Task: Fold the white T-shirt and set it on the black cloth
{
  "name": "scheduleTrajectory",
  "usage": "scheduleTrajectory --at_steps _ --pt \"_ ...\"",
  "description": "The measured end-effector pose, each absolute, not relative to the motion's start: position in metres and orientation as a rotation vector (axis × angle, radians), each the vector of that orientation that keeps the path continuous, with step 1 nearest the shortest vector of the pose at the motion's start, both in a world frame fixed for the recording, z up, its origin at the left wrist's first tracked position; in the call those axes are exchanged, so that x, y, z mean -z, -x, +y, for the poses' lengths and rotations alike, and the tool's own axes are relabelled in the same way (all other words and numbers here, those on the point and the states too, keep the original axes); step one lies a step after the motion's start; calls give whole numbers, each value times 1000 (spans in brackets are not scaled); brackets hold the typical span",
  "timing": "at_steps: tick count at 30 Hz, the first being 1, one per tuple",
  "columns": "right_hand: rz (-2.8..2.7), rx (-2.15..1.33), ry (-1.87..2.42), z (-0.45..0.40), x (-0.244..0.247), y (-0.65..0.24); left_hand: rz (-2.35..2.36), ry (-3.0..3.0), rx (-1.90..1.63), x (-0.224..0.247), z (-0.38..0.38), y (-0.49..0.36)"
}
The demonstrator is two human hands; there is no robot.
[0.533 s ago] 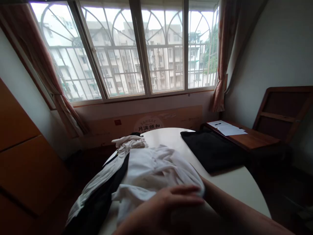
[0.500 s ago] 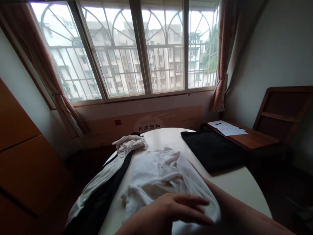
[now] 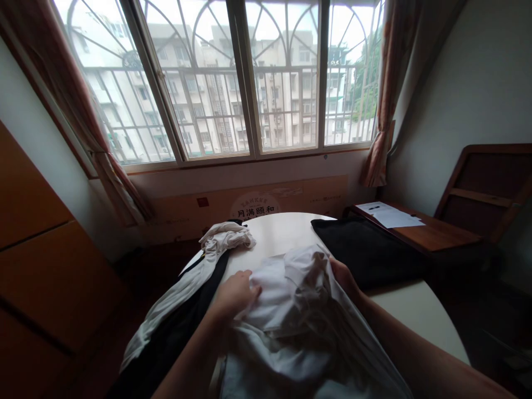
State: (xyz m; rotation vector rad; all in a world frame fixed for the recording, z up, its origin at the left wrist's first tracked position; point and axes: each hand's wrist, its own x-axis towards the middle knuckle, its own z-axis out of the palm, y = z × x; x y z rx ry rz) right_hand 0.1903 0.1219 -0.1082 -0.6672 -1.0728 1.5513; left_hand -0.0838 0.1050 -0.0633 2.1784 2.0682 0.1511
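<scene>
White cloth (image 3: 272,302) lies at lower centre of the frame, its length running to the bottom edge, between left hand (image 3: 240,291) and right hand (image 3: 343,275), both touching it, grips unclear.

Room in a home: tied-back curtains (image 3: 376,160), barred window (image 3: 287,94), rounded white table (image 3: 286,228).

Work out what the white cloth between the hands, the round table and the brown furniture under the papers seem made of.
White cloth: thin, matt fabric, perhaps cotton, as it creases softly.
Round table: smooth, glossy white top, possibly laminate or painted board; pale light reflects off it.
Brown furniture: probably varnished wood, from its reddish-brown colour and faint sheen, though grain isn't clear.
</scene>
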Motion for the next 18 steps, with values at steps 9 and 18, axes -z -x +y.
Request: scheduleTrajectory --at_steps 9,18 --pt "-1427 -405 1156 126 91 -216 1877 -2217 91 54 84 58" --pt "-2304 -195 1373 77 71 -205 2033 -2296 -39 66 96 67"
